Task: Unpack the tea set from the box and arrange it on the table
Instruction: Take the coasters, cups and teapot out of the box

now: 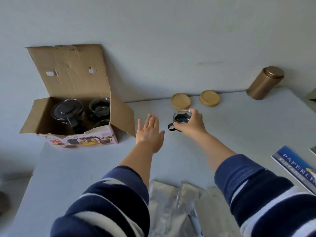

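A glass cup [181, 119] with a dark handle is held from above by the right hand [192, 124], fingers curled round its rim, just right of frame centre; whether its base touches the table [85, 168] cannot be told. The handle is turned toward the left of the frame. Two wooden coasters [180, 101] lie directly above the cup in the picture, near the wall; the left one is the nearer, just beyond the cup's rim. The placement is judged to turn on this: the nearer coaster lies straight up-frame from the right hand. The left hand [150, 134] is held flat, fingers straight and together, nothing gripped, between the cup and the open box [75, 103] at mid left. In the box a teapot [65, 112] and further cups [99, 105] are seen, so unpacking is judged partly done. The left hand is the nearer to the box. A gold canister [265, 82] stands at upper right, well apart.
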`<state>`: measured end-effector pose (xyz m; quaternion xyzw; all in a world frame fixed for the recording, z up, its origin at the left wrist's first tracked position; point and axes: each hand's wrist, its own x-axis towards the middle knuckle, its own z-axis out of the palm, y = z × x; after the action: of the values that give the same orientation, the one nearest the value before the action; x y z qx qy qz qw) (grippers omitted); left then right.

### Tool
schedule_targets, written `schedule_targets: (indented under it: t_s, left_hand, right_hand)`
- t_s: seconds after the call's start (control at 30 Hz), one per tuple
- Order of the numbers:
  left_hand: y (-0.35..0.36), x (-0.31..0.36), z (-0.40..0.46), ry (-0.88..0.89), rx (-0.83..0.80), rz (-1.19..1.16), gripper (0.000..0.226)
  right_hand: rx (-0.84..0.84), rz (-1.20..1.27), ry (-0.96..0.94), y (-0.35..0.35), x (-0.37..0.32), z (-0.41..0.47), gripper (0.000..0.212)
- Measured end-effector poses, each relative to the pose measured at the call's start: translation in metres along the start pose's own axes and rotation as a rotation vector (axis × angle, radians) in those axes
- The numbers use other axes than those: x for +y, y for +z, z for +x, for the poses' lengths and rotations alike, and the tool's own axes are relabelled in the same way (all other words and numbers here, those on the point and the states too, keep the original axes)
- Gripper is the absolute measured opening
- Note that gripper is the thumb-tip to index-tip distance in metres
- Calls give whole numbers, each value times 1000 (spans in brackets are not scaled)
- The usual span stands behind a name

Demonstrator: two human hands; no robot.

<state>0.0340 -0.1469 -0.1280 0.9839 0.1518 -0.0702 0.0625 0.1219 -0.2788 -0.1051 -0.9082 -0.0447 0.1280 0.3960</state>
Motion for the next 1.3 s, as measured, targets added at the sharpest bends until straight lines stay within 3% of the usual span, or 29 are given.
schedule_targets:
  t_s: [0.17, 0.53, 0.7, 0.77, 0.87, 0.97, 1.07, 1.13, 1.3]
  left_hand:
    - [58, 30, -9, -80, -243, -19, 65]
    - [72, 35, -11, -144, -247, 58, 63]
    - [73, 36, -10, -145, -247, 50, 63]
    - [74, 35, -9, -146, -248, 51, 63]
    - [73, 35, -9, -148, -259, 46, 64]
    - [65, 35, -7, -149, -297, 20, 65]
    - [45, 35, -3, -142, -337, -66, 65]
    - [24, 33, -1, -154, -277, -217, 60]
    - [-41, -14, 0, -197, 143, -395, 62]
  right_hand:
    - [28, 67, 10, -10, 51, 12, 84]
    - [135, 100, -26, -9, 93, 10, 78]
    - [71, 95, -14, -16, 97, 7, 78]
    - [23, 112, -9, -19, 98, 7, 85]
    - [-63, 124, 20, -27, 96, 4, 111]
    - [-36, -14, 3, -37, 86, -1, 117]
    - [26, -190, -85, -47, 61, -3, 101]
    - [25, -269, -147, -48, 41, -2, 83]
    - [-99, -263, -308, -19, -14, -13, 54]
